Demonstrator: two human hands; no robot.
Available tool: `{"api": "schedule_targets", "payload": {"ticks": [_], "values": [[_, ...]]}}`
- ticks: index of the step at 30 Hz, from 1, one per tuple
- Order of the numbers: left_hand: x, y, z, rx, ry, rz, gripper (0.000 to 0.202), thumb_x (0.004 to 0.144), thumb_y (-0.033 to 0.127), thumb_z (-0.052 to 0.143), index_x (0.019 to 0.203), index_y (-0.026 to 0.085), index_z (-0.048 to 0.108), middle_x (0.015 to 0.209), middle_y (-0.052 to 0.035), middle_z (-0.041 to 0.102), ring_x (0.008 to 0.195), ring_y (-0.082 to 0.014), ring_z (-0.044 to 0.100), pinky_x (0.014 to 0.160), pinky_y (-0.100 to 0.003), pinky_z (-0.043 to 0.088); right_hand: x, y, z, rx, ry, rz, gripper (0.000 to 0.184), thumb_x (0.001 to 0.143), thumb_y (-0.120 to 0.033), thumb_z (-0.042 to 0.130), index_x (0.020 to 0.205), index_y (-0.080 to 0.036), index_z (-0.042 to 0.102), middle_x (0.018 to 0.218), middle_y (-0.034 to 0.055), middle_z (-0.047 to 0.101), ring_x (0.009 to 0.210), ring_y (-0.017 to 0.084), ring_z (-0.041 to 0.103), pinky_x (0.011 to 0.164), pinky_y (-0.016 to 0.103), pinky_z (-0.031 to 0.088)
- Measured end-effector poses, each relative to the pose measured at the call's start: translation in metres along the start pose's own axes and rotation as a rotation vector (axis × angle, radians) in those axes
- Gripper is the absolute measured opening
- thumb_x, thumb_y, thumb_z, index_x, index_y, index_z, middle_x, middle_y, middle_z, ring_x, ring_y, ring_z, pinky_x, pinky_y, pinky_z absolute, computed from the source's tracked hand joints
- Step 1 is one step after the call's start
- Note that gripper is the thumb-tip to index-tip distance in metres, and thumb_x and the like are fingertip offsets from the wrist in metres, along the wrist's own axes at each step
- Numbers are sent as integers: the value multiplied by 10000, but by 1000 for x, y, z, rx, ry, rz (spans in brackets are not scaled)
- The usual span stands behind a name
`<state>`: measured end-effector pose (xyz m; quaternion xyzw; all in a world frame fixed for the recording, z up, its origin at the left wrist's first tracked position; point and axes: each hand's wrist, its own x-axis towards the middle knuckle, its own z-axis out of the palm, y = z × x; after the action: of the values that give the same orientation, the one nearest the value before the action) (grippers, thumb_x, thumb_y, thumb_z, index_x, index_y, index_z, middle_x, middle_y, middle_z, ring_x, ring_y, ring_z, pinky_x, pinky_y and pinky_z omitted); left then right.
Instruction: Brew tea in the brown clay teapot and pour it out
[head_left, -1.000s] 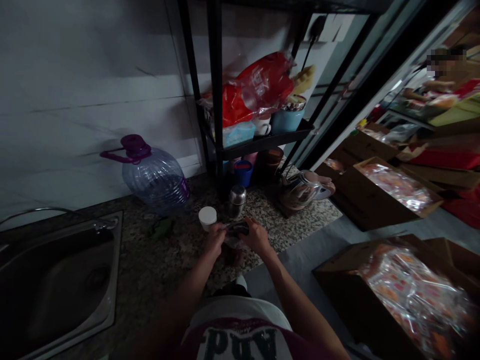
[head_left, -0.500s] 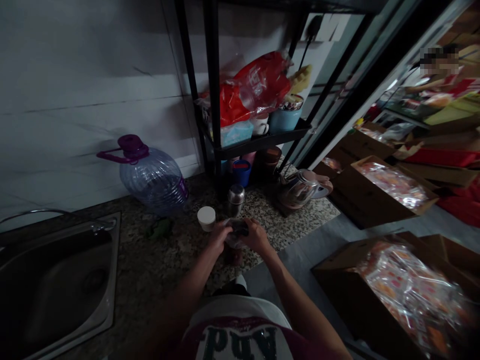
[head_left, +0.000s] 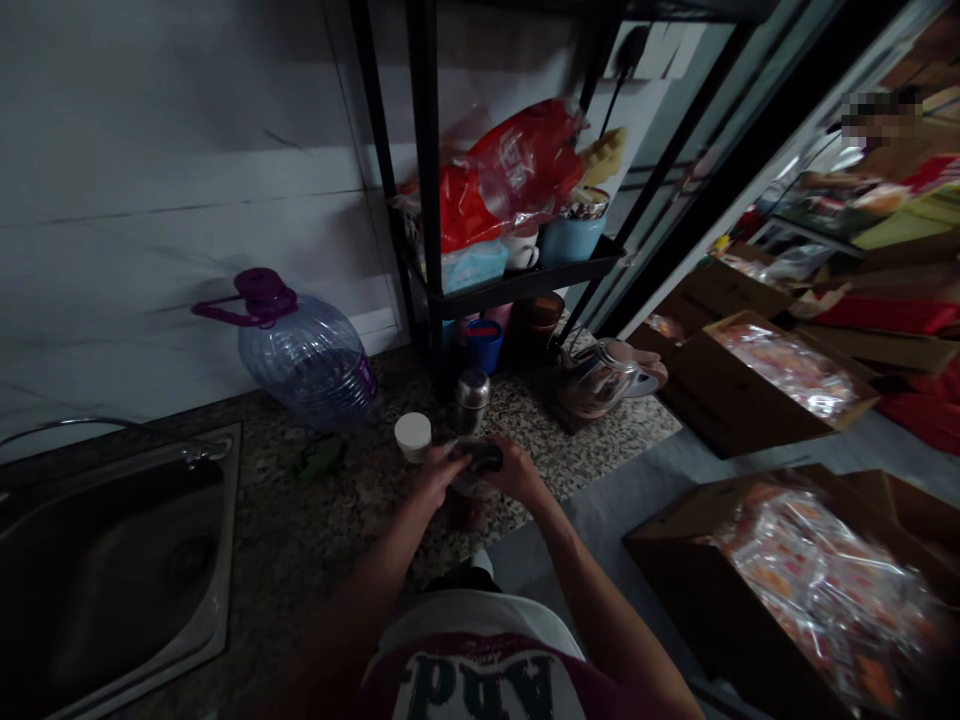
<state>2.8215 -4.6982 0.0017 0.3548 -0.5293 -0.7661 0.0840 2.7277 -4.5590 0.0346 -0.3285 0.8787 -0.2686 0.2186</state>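
My left hand (head_left: pixel 435 480) and my right hand (head_left: pixel 519 474) meet over the counter, each with its fingers closed on one side of a clear plastic bag (head_left: pixel 472 482). Something dark shows in the bag, too dim to name. Just below it a reddish-brown round thing (head_left: pixel 466 515) is partly visible on the counter. Left of the bag, close to my left hand, stands a white lidded tub (head_left: pixel 413 437). Behind the bag a shiny metal flask (head_left: pixel 472 398) stands upright.
A black rack (head_left: pixel 525 285) holds cups and a red bag (head_left: pixel 517 170). A kettle (head_left: pixel 600 375) stands right, a large water bottle (head_left: pixel 307 350) left, beside the sink (head_left: pixel 217 560). Cardboard boxes (head_left: pixel 682 560) of wrapped goods fill the floor at right. Another person (head_left: pixel 877 125) is far back.
My hands have shifted slightly at the bag, and its dark inside shows a little more between them. Everything else stays in place.
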Motion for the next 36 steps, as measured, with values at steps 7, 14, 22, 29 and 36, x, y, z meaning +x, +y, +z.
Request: {"api": "schedule_targets", "payload": {"ticks": [7, 14, 22, 29, 36], "values": [[4, -4, 1, 95, 65, 56, 309, 500, 321, 838, 719, 160, 691, 636, 19, 602, 664, -152, 501, 617, -253, 368, -2, -4, 0, 2, 29, -12, 495, 733, -356, 763, 1175, -170, 640, 1083, 94, 679, 1003, 228, 643, 890, 314, 484], [1, -2, -7, 86, -3, -19, 136, 516, 257, 731, 574, 155, 663, 550, 8, 584, 574, -135, 478, 566, -258, 342, -3, -19, 0, -122, 14, 60, 456, 719, -276, 730, 1149, -156, 641, 1118, 126, 663, 1037, 253, 628, 893, 311, 457], [1, -3, -6, 48, 36, 17, 223, 581, 298, 692, 754, 161, 725, 687, -15, 682, 669, -168, 554, 625, -262, 406, -2, -24, -1, -208, -19, 85, 393, 768, -303, 700, 1131, -175, 624, 1114, 118, 665, 1040, 246, 623, 888, 308, 442], [0, 1, 2, 113, 26, 21, 206, 591, 258, 744, 769, 154, 730, 674, -7, 676, 643, -162, 549, 618, -265, 406, -2, -23, 1, -201, -15, 83, 379, 766, -308, 708, 1108, -164, 635, 1124, 131, 656, 1045, 261, 620, 867, 315, 458], [3, 6, 6, 167, 52, 17, 144, 527, 122, 733, 668, 151, 731, 570, 17, 640, 608, -160, 522, 574, -252, 383, 3, -12, -2, -130, -36, 53, 325, 877, -380, 640, 1158, -217, 656, 1116, 54, 702, 1036, 180, 652, 875, 244, 470]]}}
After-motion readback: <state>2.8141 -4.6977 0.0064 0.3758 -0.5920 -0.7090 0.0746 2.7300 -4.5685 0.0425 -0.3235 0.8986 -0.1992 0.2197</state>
